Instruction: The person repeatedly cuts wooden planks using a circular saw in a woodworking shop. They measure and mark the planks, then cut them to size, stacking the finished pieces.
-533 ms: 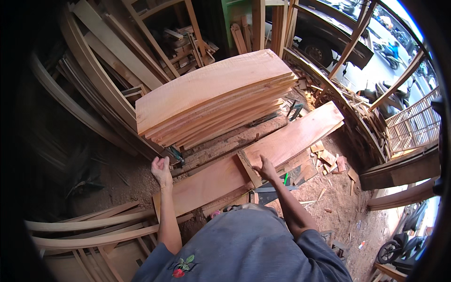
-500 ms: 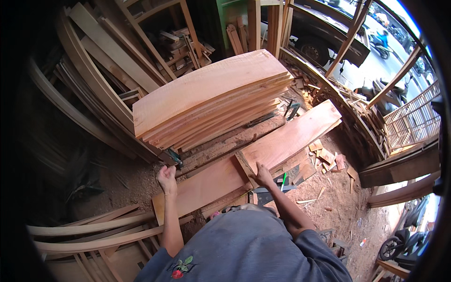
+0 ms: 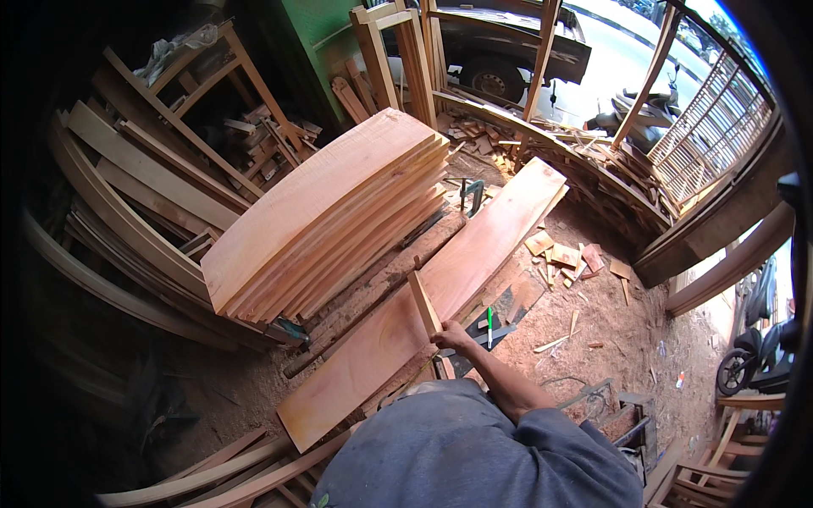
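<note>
Wood strip [image 3: 426, 308], short, narrow and pale, juts from the right hand [image 3: 452, 335].

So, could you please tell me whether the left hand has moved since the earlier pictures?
Yes: the left hand has moved away from the teal clamp beside the board stack and out of view; its exact direction cannot be told.

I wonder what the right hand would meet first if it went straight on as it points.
Beyond the wooden block in its grip, the right hand would probably meet the broad plank first, though depth is hard to judge.
</note>
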`<state>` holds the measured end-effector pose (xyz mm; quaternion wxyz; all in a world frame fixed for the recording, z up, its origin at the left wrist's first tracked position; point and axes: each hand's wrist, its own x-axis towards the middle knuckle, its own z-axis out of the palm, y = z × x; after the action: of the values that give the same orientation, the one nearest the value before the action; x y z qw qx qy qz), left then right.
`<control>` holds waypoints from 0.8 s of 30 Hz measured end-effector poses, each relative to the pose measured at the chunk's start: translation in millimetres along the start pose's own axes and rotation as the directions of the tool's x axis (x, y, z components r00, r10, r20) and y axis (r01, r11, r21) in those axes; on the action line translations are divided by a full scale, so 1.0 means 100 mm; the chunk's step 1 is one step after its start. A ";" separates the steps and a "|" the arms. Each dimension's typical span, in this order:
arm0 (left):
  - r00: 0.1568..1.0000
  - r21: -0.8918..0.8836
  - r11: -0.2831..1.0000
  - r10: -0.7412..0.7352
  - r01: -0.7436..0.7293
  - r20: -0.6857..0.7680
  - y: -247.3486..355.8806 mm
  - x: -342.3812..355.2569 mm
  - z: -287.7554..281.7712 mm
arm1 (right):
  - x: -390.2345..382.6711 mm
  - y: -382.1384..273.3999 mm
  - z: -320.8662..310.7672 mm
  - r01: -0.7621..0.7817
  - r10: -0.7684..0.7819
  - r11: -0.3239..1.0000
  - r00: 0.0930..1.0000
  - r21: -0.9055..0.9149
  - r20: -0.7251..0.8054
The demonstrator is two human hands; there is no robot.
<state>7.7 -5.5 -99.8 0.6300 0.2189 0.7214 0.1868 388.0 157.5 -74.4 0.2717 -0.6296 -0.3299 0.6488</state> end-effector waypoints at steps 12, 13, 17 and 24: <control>0.993 -0.153 0.983 0.110 -0.103 0.037 0.07 0.06 -0.23 | -1.25 0.40 -1.47 0.354 0.050 0.586 0.882 0.729 -0.469; 0.991 -0.154 0.981 0.125 -0.116 0.051 0.10 0.08 -0.20 | -1.34 0.50 -1.41 0.348 0.063 0.595 0.878 0.724 -0.474; 0.995 -0.087 0.993 0.080 -0.075 0.056 0.40 0.26 0.04 | -1.62 0.92 -1.08 0.284 0.140 0.534 0.900 0.797 -0.414; 0.915 0.244 0.887 0.349 -0.392 0.202 1.72 0.74 1.14 | -2.21 1.59 -0.84 0.148 0.289 0.485 0.903 0.862 -0.318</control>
<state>126.2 178.4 -82.4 0.5983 0.4531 0.6350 0.1828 494.7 -106.3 -55.0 0.5888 -0.5419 0.1379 0.5836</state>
